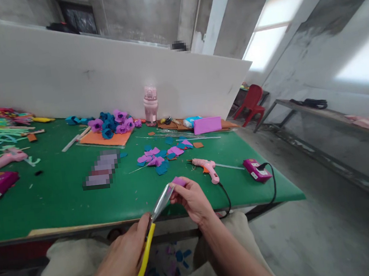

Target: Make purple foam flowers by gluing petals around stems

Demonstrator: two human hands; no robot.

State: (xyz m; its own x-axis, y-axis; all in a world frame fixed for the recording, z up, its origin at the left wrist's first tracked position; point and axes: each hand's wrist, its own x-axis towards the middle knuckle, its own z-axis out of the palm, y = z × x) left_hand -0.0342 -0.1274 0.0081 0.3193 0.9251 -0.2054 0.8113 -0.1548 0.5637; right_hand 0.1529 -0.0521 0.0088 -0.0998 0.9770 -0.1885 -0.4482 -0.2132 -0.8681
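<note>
Gripping yellow-handled scissors (150, 238) in the left hand (125, 260), fingers wrapped around the handles, blades meeting a small purple foam piece (178, 181). Pinching that piece between thumb and fingers of the right hand (191, 198), just over the near edge of the green table (62, 199). Lying beyond on the table: cut purple and blue petals (160, 158), a pink glue gun (207, 167) with black cord, finished foam flowers (113, 123) on an orange sheet, a pink bottle (151, 105) against the white board. Scattered below between the knees: more scraps (177, 261) on the floor.
</note>
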